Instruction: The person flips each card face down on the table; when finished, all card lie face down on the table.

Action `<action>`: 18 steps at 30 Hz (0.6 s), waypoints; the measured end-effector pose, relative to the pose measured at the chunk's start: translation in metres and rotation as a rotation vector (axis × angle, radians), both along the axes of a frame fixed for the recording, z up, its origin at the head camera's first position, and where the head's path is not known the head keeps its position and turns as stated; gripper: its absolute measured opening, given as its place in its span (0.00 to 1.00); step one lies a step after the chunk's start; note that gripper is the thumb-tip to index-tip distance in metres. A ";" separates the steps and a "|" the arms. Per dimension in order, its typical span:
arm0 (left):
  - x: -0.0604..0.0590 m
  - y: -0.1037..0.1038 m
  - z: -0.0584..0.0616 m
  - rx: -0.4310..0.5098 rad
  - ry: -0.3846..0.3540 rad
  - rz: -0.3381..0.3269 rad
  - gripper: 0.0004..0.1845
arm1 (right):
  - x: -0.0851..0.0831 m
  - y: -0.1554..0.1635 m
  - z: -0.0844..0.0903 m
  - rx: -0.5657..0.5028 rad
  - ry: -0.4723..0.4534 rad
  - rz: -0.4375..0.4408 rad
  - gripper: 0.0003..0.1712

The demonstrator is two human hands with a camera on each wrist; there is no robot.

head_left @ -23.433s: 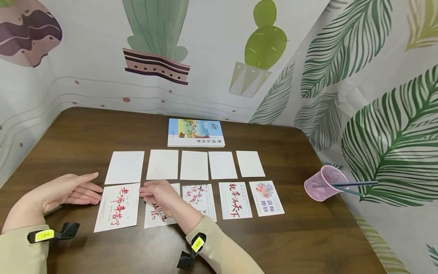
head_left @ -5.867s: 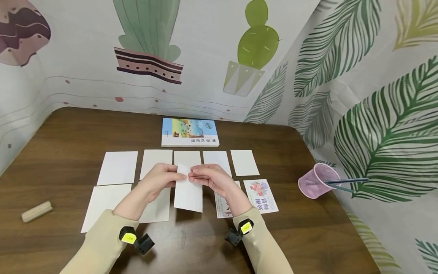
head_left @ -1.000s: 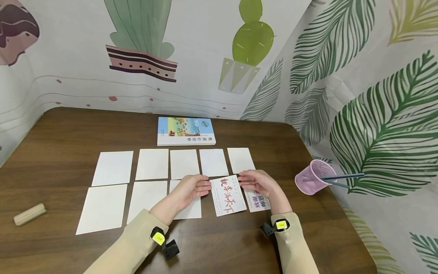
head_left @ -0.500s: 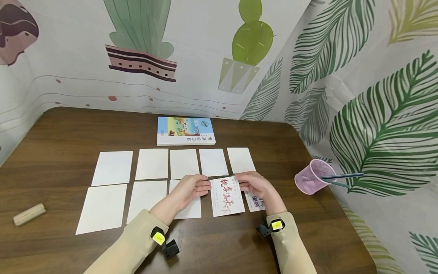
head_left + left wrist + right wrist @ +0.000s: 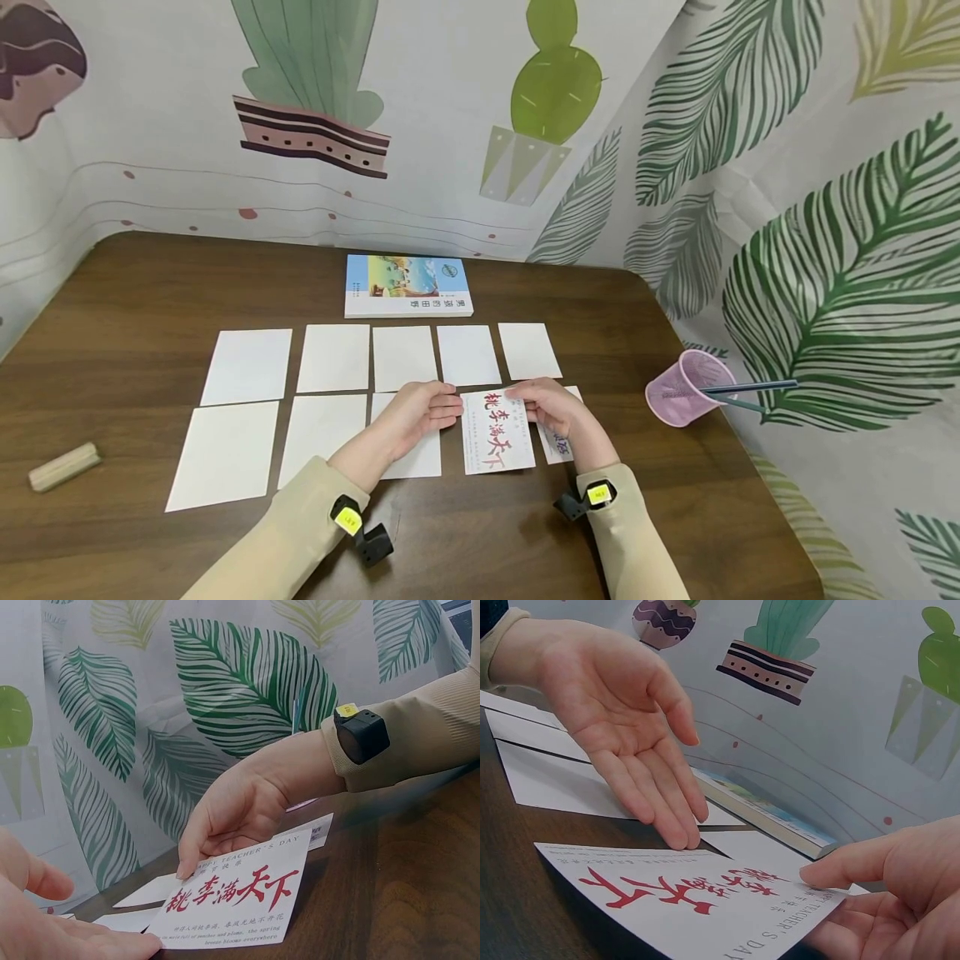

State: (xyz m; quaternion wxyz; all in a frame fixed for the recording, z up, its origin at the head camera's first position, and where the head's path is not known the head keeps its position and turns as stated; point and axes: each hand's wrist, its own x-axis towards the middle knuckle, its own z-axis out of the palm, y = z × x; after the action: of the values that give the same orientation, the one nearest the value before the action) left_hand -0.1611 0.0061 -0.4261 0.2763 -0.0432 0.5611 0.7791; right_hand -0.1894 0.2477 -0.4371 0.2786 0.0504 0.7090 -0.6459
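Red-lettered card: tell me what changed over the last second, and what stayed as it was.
The right hand slid left off the flower card and took hold of the red-lettered card at its far right edge, lifting it slightly. The left hand stayed open at the card's left edge. White cards, book and pink cup stayed put.

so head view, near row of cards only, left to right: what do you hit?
Blank card → second blank card → left hand, over a third blank card → red-lettered card → right hand gripping that card's right edge → flower card, mostly under the right hand.
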 end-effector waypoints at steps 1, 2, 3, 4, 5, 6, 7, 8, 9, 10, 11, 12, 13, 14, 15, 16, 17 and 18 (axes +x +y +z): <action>0.000 0.000 0.000 -0.002 -0.001 0.000 0.23 | 0.000 0.000 -0.001 0.003 0.000 0.002 0.21; 0.000 0.000 0.000 -0.003 -0.002 0.000 0.23 | -0.001 0.000 -0.001 0.005 -0.002 0.004 0.21; 0.000 0.000 0.001 -0.004 -0.003 0.001 0.23 | -0.001 0.000 -0.001 0.006 -0.004 0.005 0.21; 0.000 0.000 0.001 -0.005 -0.004 0.000 0.23 | -0.001 0.000 -0.002 0.006 -0.006 0.007 0.21; 0.000 0.000 0.001 -0.004 -0.004 -0.002 0.23 | -0.001 -0.001 -0.002 0.005 -0.008 0.007 0.21; 0.000 0.000 0.001 -0.005 0.000 -0.007 0.24 | -0.001 -0.001 -0.001 0.003 -0.010 0.007 0.21; 0.000 0.000 0.002 -0.006 0.002 -0.008 0.24 | -0.001 -0.001 -0.001 0.002 -0.011 0.005 0.21; 0.000 0.000 0.002 -0.008 0.003 -0.011 0.24 | -0.001 -0.001 -0.001 0.001 -0.011 0.005 0.21; -0.001 0.000 0.003 -0.009 0.004 -0.014 0.24 | -0.001 -0.001 0.000 -0.001 -0.013 0.001 0.20; -0.001 0.001 0.003 -0.011 0.005 -0.018 0.24 | -0.001 -0.001 0.001 -0.002 -0.014 -0.003 0.20; -0.002 0.001 0.004 -0.013 0.011 -0.021 0.24 | -0.001 -0.001 0.001 -0.003 -0.016 -0.008 0.19; -0.002 0.001 0.004 -0.015 0.012 -0.023 0.24 | -0.001 -0.001 0.002 -0.003 -0.015 -0.013 0.19; -0.003 0.001 0.005 -0.016 0.011 -0.022 0.24 | -0.001 -0.001 0.003 -0.002 -0.016 -0.018 0.18; -0.004 0.002 0.006 -0.017 0.010 -0.024 0.24 | -0.001 -0.001 0.003 0.000 -0.016 -0.022 0.18; -0.004 0.002 0.007 -0.016 0.013 -0.027 0.24 | -0.001 -0.001 0.004 0.001 -0.018 -0.027 0.18; -0.005 0.001 0.008 -0.019 0.015 -0.026 0.24 | -0.001 -0.001 0.004 0.005 -0.017 -0.029 0.18; -0.006 0.001 0.009 -0.023 0.019 -0.025 0.25 | -0.002 -0.001 0.005 0.007 -0.015 -0.029 0.18; -0.007 0.001 0.011 -0.025 0.020 -0.023 0.25 | -0.002 -0.001 0.005 0.010 -0.013 -0.028 0.19</action>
State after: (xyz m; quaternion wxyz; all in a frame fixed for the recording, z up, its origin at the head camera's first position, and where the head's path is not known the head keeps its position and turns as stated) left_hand -0.1677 0.0072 -0.4155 0.2790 -0.0324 0.5742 0.7690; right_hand -0.1910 0.2470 -0.4320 0.2738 0.0659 0.7098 -0.6457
